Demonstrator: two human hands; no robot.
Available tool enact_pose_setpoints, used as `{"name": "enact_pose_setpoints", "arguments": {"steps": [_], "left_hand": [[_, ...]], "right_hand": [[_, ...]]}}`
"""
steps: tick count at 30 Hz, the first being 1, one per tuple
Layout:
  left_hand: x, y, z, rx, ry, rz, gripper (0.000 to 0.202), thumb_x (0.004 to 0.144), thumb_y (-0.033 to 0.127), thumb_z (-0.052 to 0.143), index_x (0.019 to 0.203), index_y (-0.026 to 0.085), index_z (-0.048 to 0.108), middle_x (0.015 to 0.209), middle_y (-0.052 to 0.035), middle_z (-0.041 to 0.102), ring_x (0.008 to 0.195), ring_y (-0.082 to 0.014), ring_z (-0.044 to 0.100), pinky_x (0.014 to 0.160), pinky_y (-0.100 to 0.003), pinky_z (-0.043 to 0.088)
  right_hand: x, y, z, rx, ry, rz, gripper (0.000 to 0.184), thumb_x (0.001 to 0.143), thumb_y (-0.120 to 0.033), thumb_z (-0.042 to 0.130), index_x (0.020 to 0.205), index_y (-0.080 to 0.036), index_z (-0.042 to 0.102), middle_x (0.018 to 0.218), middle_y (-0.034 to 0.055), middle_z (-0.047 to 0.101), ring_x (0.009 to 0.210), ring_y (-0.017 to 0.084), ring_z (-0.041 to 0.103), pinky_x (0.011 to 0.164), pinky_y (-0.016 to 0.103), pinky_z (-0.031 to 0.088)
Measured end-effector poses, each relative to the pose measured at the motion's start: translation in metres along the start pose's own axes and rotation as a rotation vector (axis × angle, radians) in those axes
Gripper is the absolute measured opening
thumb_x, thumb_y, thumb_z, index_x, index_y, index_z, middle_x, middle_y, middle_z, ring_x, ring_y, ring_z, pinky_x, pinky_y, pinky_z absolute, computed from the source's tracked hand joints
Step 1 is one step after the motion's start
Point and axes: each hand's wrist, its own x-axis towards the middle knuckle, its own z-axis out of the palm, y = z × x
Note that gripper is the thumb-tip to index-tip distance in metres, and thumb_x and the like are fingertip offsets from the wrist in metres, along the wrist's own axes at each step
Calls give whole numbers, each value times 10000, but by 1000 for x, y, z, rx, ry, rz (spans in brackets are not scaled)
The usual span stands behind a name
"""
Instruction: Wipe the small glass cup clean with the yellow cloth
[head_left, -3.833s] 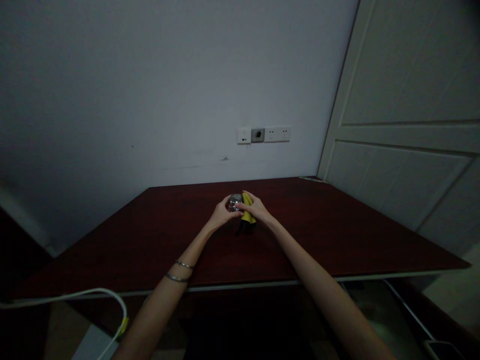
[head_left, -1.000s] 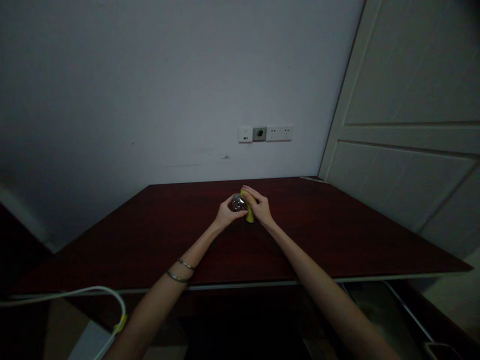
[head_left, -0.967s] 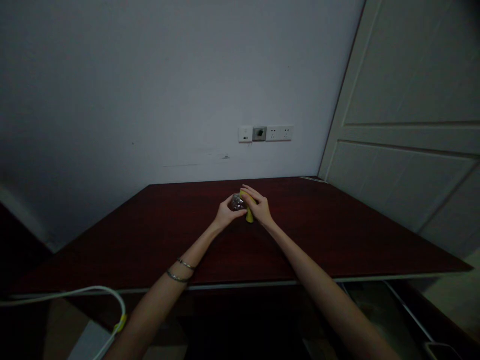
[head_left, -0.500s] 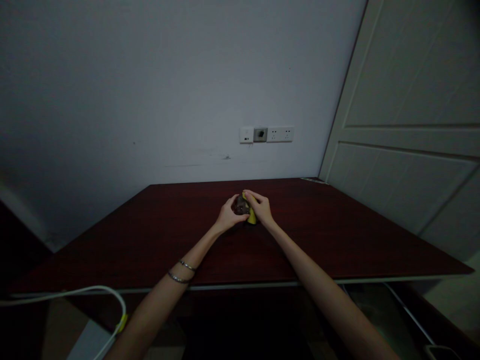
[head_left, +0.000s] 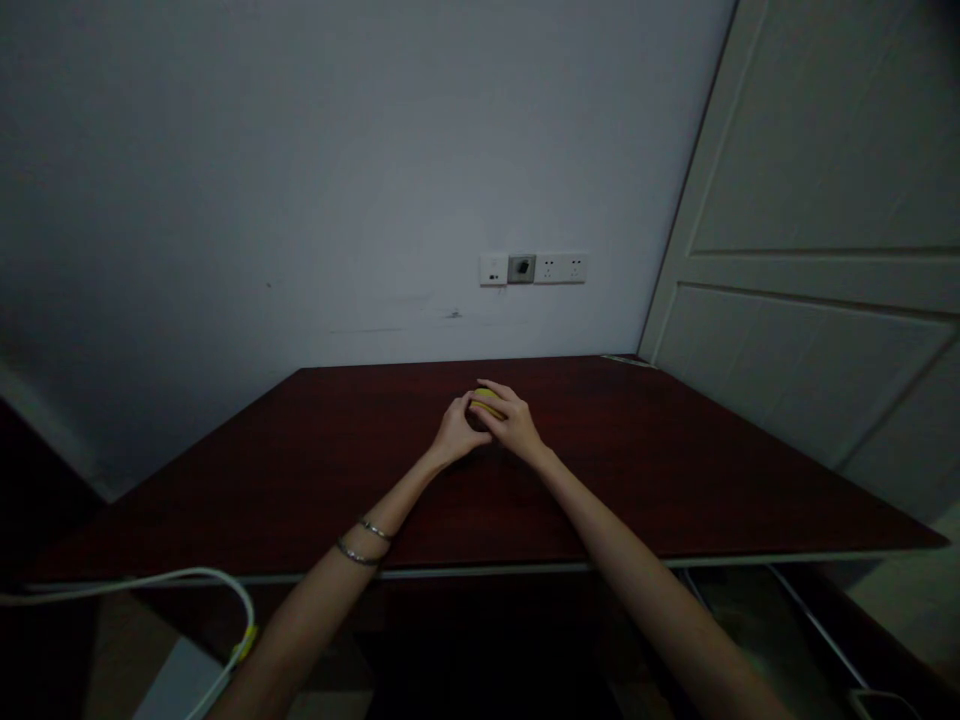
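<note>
Over a dark red, wood-look tabletop point(head_left: 637, 480), two bare hands meet. The right-hand grip point(head_left: 517, 425) is closed over a small, soft yellow cloth point(head_left: 489, 403), which lies under and between its fingers. Beside it, the left-hand grip point(head_left: 454, 432) curls around the left of a dark, rounded object point(head_left: 475, 421), mostly hidden beneath fingers and cloth, between both hands.

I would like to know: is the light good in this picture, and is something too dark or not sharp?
Head view: dim light, the wall fading darker toward the left; head view: under the table, almost black; head view: no strong glare, but the yellow cloth between left hand and right hand looks small and soft, its details unclear.
</note>
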Motion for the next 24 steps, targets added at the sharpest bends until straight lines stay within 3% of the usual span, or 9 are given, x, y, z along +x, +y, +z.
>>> {"name": "enact_pose_setpoints", "arguments": {"steps": [6, 11, 16, 24], "left_hand": [[0, 6, -3, -40, -27, -29, 745, 498, 257, 759, 1182, 142, 487, 1109, -115, 571, 997, -240, 546, 872, -371, 426], [2, 8, -3, -226, -57, -107, 548, 560, 199, 704, 1082, 125, 552, 950, -67, 638, 848, -177, 591, 778, -296, 462], [4, 7, -5, -371, -57, -110, 516, 564, 177, 693, 1058, 107, 561, 998, -91, 634, 880, -185, 593, 782, -295, 463], [5, 17, -11, -279, -21, -221, 652, 492, 268, 774, 1081, 81, 567, 966, -106, 640, 874, -214, 585, 807, -349, 455]], "right_hand": [[4, 9, 2, 189, 131, 234, 245, 800, -341, 543, 970, -230, 680, 1071, 68, 637, 1039, 200, 569, 923, 354, 439], [2, -1, -4, 144, 20, 64, 246, 811, -305, 536, 1022, -266, 656, 1234, 43, 542, 1109, 190, 521, 959, 355, 406], [2, -8, -9, 109, -69, -61, 237, 786, -284, 578, 1008, -306, 658, 1250, 24, 531, 1161, 199, 473, 993, 386, 372], [8, 5, -1, 275, 144, 269, 242, 780, -354, 570, 970, -253, 682, 1119, 63, 618, 1053, 207, 561, 924, 370, 440]]}}
